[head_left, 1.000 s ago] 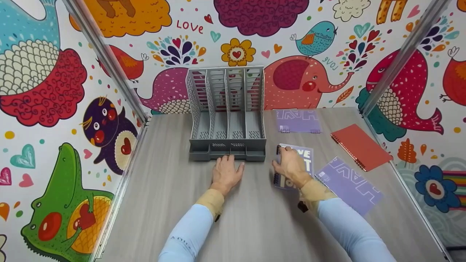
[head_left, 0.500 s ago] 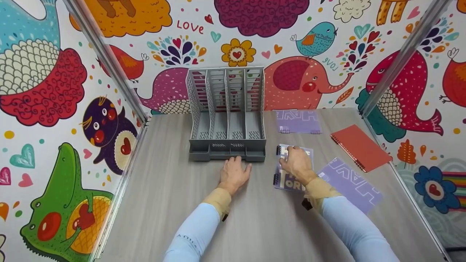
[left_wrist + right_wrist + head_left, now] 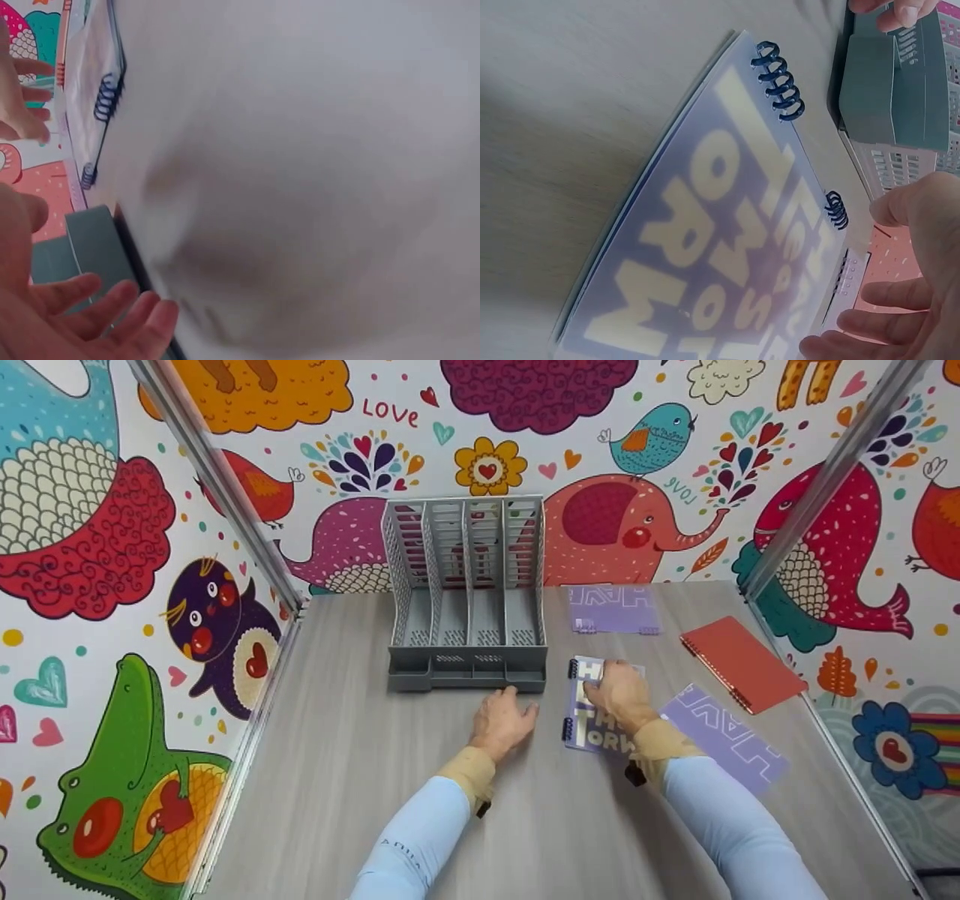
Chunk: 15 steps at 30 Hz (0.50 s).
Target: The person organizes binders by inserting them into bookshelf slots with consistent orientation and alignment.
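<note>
A small purple spiral notebook (image 3: 589, 721) with large pale lettering lies on the table, right of centre. My right hand (image 3: 624, 694) is over its upper part, thumb and fingers apart and loosely bent. In the right wrist view the notebook (image 3: 705, 240) lies flat, its dark coils facing the organizer; whether the fingertips touch the cover cannot be told. My left hand (image 3: 504, 726) is just in front of the grey file organizer (image 3: 469, 652), near its right front corner, fingers relaxed around nothing. The left wrist view shows those fingers (image 3: 112, 307) beside the organizer's grey front.
Another purple notebook (image 3: 616, 611) lies at the back wall, right of the organizer. A red spiral notebook (image 3: 742, 664) is at the right edge. Partly behind the right forearm lies one more purple notebook (image 3: 724, 735). Metal posts (image 3: 806, 510) and printed panels enclose the table.
My left hand has slid right along the organizer's front. The right hand has shifted slightly right across the notebook, uncovering more of its coils and lettering.
</note>
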Tool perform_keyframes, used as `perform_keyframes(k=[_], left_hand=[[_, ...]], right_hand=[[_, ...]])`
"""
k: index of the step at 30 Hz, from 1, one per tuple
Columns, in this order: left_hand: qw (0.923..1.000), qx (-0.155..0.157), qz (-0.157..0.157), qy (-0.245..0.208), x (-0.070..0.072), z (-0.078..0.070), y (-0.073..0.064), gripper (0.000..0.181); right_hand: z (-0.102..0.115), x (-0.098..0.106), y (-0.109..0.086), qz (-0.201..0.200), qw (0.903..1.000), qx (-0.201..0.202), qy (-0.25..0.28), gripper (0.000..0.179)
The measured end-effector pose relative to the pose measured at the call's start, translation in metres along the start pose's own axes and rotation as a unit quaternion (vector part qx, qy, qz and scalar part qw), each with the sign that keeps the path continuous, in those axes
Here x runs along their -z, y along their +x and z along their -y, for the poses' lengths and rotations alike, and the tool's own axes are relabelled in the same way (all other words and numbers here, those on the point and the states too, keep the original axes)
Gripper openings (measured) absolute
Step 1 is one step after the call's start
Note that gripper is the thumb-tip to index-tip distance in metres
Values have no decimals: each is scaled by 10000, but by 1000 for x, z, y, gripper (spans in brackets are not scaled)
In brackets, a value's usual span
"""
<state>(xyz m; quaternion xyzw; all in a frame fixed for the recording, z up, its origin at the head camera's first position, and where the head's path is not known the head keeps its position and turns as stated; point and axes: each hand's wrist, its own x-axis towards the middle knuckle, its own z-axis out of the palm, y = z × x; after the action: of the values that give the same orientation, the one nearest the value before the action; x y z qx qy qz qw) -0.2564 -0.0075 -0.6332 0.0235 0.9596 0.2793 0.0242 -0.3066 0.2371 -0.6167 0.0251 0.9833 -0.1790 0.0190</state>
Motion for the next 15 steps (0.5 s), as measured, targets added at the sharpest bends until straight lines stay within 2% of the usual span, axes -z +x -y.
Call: perform_keyframes(k=[6, 11, 15], left_hand=[[9999, -14, 114, -127, -8, -16, -2, 56], [9995, -28, 328, 23, -16, -30, -5, 58], [9992, -105, 356, 138, -21, -39, -6, 57]], right_hand=[[3, 1, 7, 30, 9998, -180, -39, 59], [5, -3, 14, -9, 9992, -370, -157, 62], [5, -9, 20, -31, 9981, -520, -337, 63]])
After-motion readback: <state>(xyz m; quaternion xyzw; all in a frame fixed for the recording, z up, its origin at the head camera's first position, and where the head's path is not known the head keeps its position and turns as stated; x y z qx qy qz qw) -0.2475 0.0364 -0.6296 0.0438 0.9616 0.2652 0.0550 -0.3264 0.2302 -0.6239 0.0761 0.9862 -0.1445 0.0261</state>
